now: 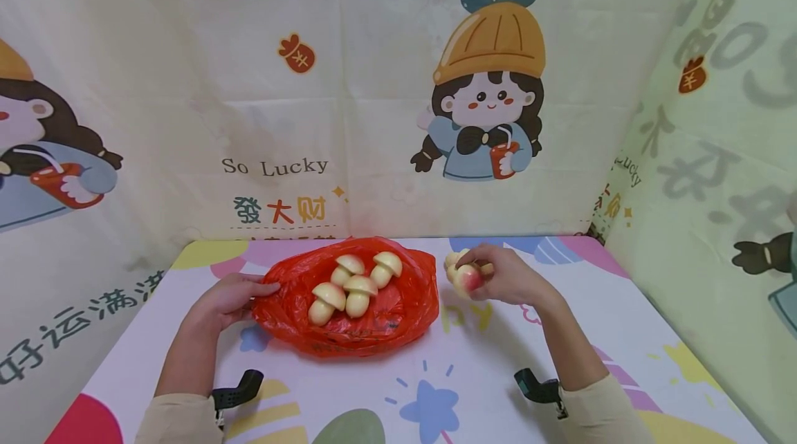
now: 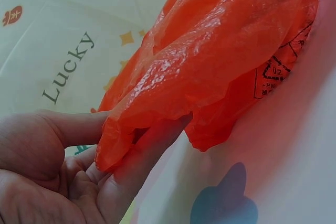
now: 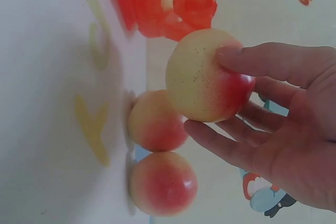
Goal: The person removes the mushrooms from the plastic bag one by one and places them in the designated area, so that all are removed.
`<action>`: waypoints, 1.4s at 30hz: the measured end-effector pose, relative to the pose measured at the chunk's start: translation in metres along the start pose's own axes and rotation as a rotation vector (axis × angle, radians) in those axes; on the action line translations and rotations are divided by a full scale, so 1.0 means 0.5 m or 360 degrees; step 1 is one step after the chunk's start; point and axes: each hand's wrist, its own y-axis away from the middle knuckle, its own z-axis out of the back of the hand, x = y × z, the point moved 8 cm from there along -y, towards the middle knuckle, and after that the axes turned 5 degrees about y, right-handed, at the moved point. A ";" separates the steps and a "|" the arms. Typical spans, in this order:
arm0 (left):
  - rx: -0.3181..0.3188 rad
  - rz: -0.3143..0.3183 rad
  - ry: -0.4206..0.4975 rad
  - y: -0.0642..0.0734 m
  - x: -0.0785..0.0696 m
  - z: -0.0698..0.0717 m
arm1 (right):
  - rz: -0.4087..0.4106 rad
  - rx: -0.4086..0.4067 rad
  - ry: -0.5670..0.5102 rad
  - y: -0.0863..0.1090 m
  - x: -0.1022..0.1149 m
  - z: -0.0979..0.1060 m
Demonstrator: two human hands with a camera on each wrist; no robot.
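Observation:
My left hand [image 1: 225, 300] pinches the left rim of a red plastic bag [image 1: 283, 330], thumb on one side and fingers on the other, as the left wrist view shows. Several cream toy mushrooms [image 1: 358, 302] with rounded caps lie inside the spread bag. To the right of the bag, my right hand [image 1: 509, 276] holds a toy peach [image 3: 197, 77], yellow with a red blush, between thumb and fingertips. Behind it in the right wrist view, two more peaches, one [image 3: 157, 124] beside the other [image 3: 164, 183], sit on the table, partly hidden by the hand in the head view.
A patterned cloth [image 1: 373, 402] with pastel shapes covers the table. Printed curtains [image 1: 373, 84] with cartoon figures and lettering rise behind the table and at both sides. Each wrist wears a black camera mount, such as the left mount [image 1: 239, 389].

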 end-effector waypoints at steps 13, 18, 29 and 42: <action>0.0012 0.0004 -0.0006 0.004 -0.005 -0.001 | -0.0029 0.0108 0.0093 -0.013 -0.022 -0.035; 0.0011 0.0007 -0.0008 0.004 -0.005 -0.001 | -0.0016 0.0110 0.0174 -0.018 -0.024 -0.044; 0.0004 0.0011 -0.0002 0.003 -0.004 0.000 | 0.0018 0.0128 0.0228 -0.020 -0.014 -0.053; 0.0004 0.0010 0.0011 -0.001 -0.004 0.003 | -0.0035 0.0106 0.0244 -0.023 -0.020 -0.054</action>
